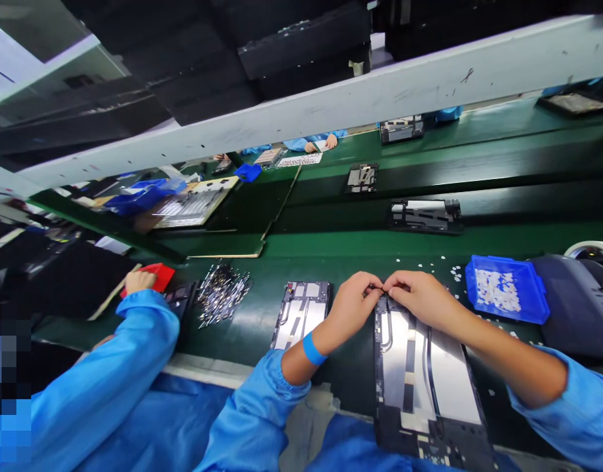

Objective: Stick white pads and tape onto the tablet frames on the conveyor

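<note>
- Two hands, left hand and right hand, pinch a tiny part at the tablet frame's far edge, fingers closed on it.
- Beside the frame, a second frame lies waiting; work looks barely begun.

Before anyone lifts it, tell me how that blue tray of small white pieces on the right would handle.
The blue tray looks like thin plastic, so probably light. It is shallow and open-topped, so a tilt or hard push would likely spill its small white pieces; similar bits already lie scattered on the green belt. Flat-bottomed, it should slide, not roll.
</note>
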A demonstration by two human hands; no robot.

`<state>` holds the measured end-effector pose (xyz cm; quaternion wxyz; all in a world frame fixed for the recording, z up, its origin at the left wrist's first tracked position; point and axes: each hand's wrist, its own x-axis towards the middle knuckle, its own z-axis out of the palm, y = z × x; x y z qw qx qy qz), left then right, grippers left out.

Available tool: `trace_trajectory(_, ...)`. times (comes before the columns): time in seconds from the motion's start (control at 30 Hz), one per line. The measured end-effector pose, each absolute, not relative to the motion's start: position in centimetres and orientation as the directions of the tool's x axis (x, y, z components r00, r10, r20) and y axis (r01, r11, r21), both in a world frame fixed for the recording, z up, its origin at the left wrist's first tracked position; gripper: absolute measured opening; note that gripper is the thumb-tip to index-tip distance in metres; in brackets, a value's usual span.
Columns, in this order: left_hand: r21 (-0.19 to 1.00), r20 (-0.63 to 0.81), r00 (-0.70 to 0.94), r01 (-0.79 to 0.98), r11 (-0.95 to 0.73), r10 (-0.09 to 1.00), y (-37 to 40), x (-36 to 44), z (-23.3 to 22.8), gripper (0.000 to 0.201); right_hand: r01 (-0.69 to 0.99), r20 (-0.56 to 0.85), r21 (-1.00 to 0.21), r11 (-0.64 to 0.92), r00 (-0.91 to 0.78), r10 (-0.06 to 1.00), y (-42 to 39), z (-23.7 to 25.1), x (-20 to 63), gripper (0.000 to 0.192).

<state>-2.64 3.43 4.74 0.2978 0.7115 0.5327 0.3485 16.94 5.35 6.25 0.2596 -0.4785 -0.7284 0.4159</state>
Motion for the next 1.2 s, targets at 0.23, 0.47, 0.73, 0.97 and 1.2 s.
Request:
trace_trajectory(0.23,0.968,0.040,0.098,0.244,-0.063,0.994,2.2,-2.1,4.7,0.010,0.465,-0.054,-0.876,0.127,-0.355,0.933,5.0,6.5,16.1,0.007)
trace_trajectory(0.47,0.997,-0.056,0.053,0.060,0.053,0.997,2.2,-2.5,4.6,0.019,0.426,0.065,-0.876,0.227,-0.363,0.930,4.5,6.0,16.0,0.010)
trace_trajectory(0.73,0.999,-0.011,0.002,0.047,0.011,1.000,1.4,-1.8,4.6,0.024,0.459,0.178,-0.827,0.323,-0.331,0.927,4.2,5.1,16.0,0.008)
trace_trajectory(0.97,0.989,0.060,-0.017,0.137,-0.057,0.998,1.2,-1.5,4.6,0.034,0.535,0.241,-0.740,0.407,-0.354,0.904,4.2,5.2,15.9,0.012)
trace_trajectory(1.2,0.976,0.075,-0.046,0.206,-0.064,0.996,1.2,-1.7,4.4,0.027,0.541,0.205,-0.752,0.375,-0.349,0.914,3.7,5.7,15.9,0.013)
